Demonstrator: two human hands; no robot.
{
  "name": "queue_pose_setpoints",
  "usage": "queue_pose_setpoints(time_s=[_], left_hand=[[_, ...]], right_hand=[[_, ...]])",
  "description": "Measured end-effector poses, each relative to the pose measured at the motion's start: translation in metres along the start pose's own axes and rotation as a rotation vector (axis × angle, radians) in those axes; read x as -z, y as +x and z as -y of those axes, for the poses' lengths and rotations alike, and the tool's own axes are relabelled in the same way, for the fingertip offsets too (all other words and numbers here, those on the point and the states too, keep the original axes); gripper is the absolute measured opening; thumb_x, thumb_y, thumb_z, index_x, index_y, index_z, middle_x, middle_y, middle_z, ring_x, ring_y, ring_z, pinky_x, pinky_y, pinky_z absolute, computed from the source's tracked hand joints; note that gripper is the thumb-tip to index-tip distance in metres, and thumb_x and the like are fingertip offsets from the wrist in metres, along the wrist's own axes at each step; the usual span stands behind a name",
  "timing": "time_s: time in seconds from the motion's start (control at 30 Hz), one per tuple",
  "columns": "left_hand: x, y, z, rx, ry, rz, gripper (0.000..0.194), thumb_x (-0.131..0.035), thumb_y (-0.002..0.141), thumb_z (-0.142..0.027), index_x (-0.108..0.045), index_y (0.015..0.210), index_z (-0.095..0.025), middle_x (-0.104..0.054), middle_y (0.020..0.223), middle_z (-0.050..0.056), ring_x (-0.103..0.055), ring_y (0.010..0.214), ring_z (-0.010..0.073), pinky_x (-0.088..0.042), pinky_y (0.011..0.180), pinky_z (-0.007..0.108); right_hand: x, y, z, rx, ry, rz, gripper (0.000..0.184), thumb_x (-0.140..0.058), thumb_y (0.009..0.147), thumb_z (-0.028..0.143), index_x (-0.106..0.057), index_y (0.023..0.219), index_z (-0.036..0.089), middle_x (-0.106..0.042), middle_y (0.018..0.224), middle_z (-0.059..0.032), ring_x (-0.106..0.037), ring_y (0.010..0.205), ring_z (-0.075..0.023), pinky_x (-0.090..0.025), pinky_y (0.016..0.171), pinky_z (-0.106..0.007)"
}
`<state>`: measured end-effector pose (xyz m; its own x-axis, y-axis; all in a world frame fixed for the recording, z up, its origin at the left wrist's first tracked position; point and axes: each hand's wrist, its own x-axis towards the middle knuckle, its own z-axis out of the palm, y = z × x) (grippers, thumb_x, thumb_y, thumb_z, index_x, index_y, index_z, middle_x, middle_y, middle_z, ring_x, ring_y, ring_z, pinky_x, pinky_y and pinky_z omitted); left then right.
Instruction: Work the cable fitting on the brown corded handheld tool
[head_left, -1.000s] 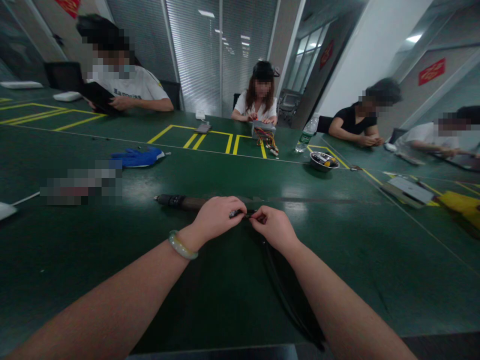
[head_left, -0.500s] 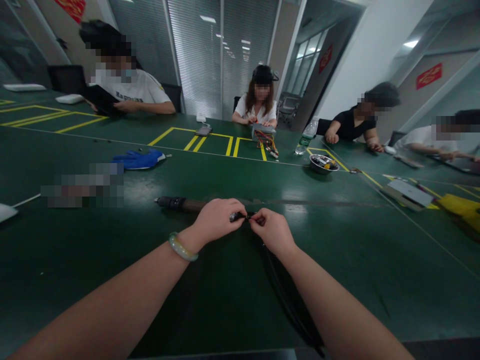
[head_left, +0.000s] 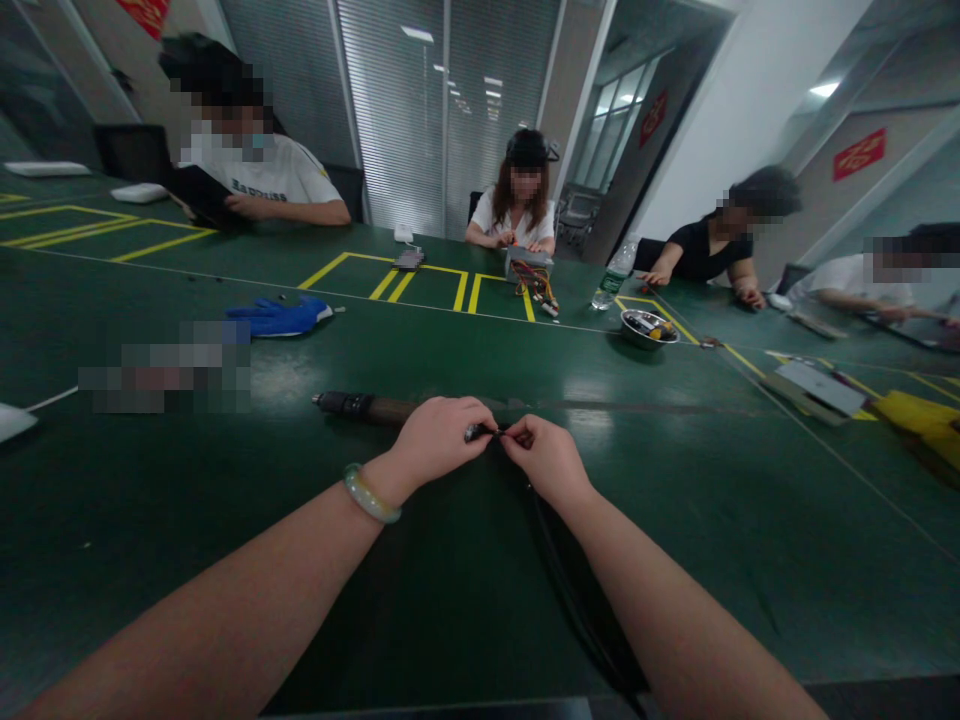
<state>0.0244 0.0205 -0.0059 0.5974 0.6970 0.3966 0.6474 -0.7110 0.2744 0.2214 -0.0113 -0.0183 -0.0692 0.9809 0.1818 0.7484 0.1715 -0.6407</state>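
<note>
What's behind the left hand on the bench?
Behind the left hand lies a dark tube with a black end, on the green bench mat. The hand covers the tube's far part, so whether it joins the small dark piece in the fingers cannot be seen.

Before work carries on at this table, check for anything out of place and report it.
One blue glove lies crumpled on the green work table, left of centre, away from everyone. No partner shows, so it looks dropped.
</note>
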Motion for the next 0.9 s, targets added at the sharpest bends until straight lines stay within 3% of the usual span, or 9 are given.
queue_pose_setpoints(time_s=[0.33, 0.73, 0.9], left_hand=[[0.001, -0.001, -0.002, 0.038, -0.012, -0.029, 0.024, -0.061, 0.085, -0.03, -0.062, 0.109, -0.028, -0.068, 0.109, -0.003, -0.064, 0.097, 0.0201, -0.046, 0.085, 0.036], [0.003, -0.004, 0.0, 0.008, -0.01, -0.049, 0.014, -0.058, 0.086, -0.029, -0.063, 0.098, -0.025, -0.068, 0.1, 0.001, -0.063, 0.092, 0.0203, -0.046, 0.082, 0.035], [-0.001, -0.005, -0.003, -0.03, 0.0, -0.061, 0.011, -0.057, 0.086, -0.023, -0.063, 0.095, -0.023, -0.067, 0.099, 0.002, -0.061, 0.096, 0.0201, -0.039, 0.1, 0.042]], right_hand=[[0.003, -0.001, 0.01, -0.051, -0.112, -0.015, 0.009, -0.069, 0.083, 0.035, -0.071, 0.082, 0.026, -0.07, 0.078, 0.0037, -0.064, 0.072, -0.0142, -0.041, 0.064, -0.025], [0.006, -0.001, 0.015, -0.038, -0.211, -0.065, 0.013, -0.065, 0.086, 0.036, -0.068, 0.082, 0.025, -0.07, 0.08, 0.0017, -0.063, 0.074, -0.0167, -0.04, 0.063, -0.026], [0.006, -0.002, 0.012, 0.003, -0.261, -0.052, 0.009, -0.066, 0.086, 0.032, -0.068, 0.084, 0.023, -0.07, 0.083, 0.0005, -0.063, 0.074, -0.0163, -0.041, 0.064, -0.026]])
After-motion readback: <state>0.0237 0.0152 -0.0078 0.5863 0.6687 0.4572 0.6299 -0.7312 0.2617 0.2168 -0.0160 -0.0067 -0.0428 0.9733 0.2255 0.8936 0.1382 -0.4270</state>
